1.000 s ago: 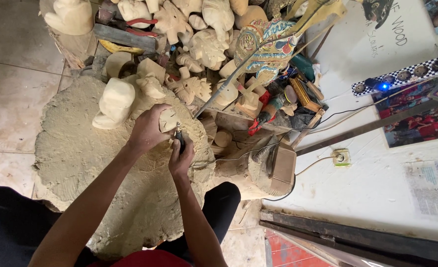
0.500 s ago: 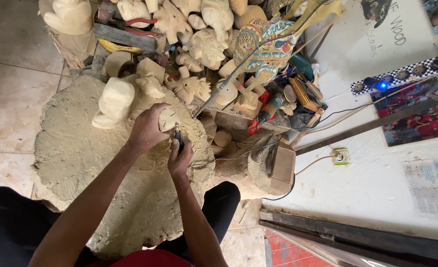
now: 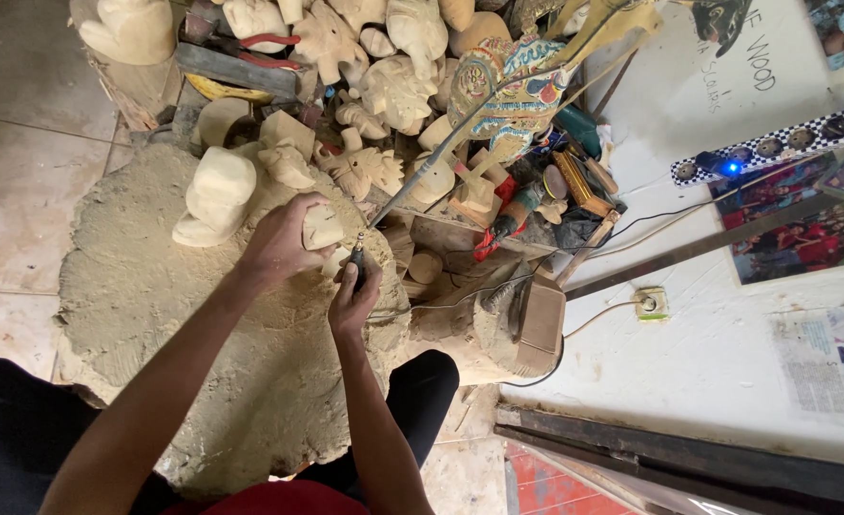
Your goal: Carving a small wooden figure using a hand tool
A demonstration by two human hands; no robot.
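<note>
My left hand (image 3: 279,243) grips a small pale wooden carving (image 3: 321,227) over a large round stump covered in sawdust (image 3: 145,286). My right hand (image 3: 353,294) holds a slim black rotary carving tool (image 3: 356,259) like a pen, its metal tip pointing up beside the carving. Whether the tip touches the wood I cannot tell. Both forearms reach up from the bottom of the head view, above my dark trousers.
A blocky unfinished figure (image 3: 214,195) stands on the stump. Beyond it lie several pale carved figures (image 3: 393,86) and a painted puppet on sticks (image 3: 508,95). A brown box-like device with cables (image 3: 535,324), a wall socket (image 3: 649,303) and a power strip (image 3: 775,148) are at right.
</note>
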